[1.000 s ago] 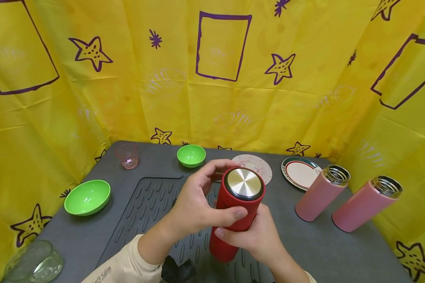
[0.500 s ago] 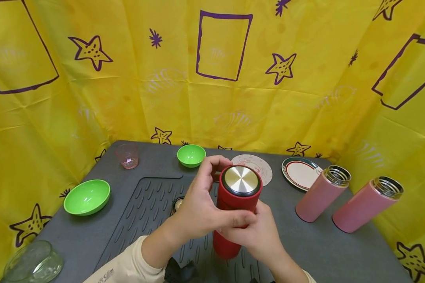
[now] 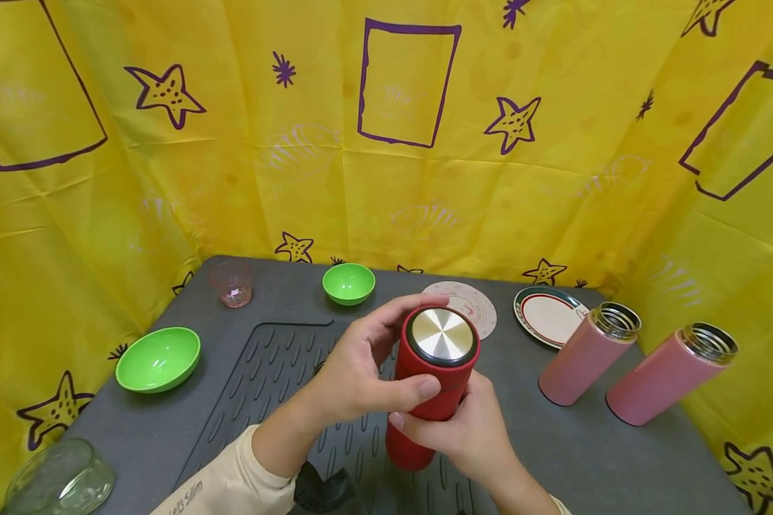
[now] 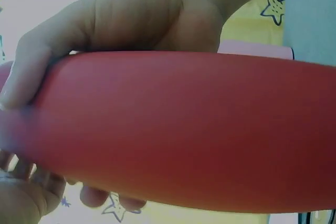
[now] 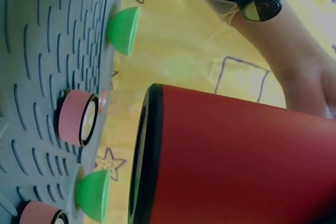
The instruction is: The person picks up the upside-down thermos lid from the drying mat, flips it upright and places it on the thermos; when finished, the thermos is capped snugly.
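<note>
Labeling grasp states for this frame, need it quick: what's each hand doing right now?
Left hand: fingers curled round the lid end of the red thermos bottle.
Right hand: fingers curled round the bottle's lower body.

Head view: set high, facing forward and down over the grey desk (image 3: 586, 443) toward the yellow star-printed curtain (image 3: 232, 143), at moderate range. Left wrist view: very close, its frame nearly filled by the red cylindrical flask with a steel lid (image 4: 184, 129). Right wrist view: close, tilted sideways, looking along the ribbed grey mat (image 5: 37, 77). All three views share the flask (image 3: 433, 379) (image 5: 231, 161).
</note>
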